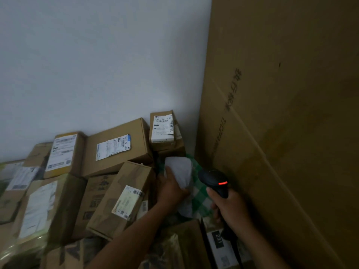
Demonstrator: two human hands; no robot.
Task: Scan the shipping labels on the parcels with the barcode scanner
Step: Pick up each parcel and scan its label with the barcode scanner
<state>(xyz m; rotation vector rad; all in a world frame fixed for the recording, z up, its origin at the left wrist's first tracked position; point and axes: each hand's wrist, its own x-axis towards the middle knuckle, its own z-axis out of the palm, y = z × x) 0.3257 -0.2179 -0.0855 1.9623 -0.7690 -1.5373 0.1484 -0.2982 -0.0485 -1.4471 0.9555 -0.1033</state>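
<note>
**Clerk:** Step in hand?

**Inspector:** Presenting a parcel. The left hand [171, 189] grips a soft grey-white plastic mailer parcel [179, 171] over a green-checked cloth [201, 193]. The right hand [231, 208] is curled round the black pistol-grip barcode scanner [212, 180], red lamp lit, just beside it. No label shows on this face — in my judgement it needs turning.

**Clerk:** Surroundings?

**Inspector:** Labelled brown cardboard boxes [108, 164] are heaped against a white wall [97, 65], with a tall cardboard panel [281, 113] on the right.

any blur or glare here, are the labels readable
Head view: dim, flat light, no glare; boxes at lower left smear with blur; the label on the small box is sharpest, digits partly legible; the grey parcel in the left hand looks soft; scanner light glows.
</note>
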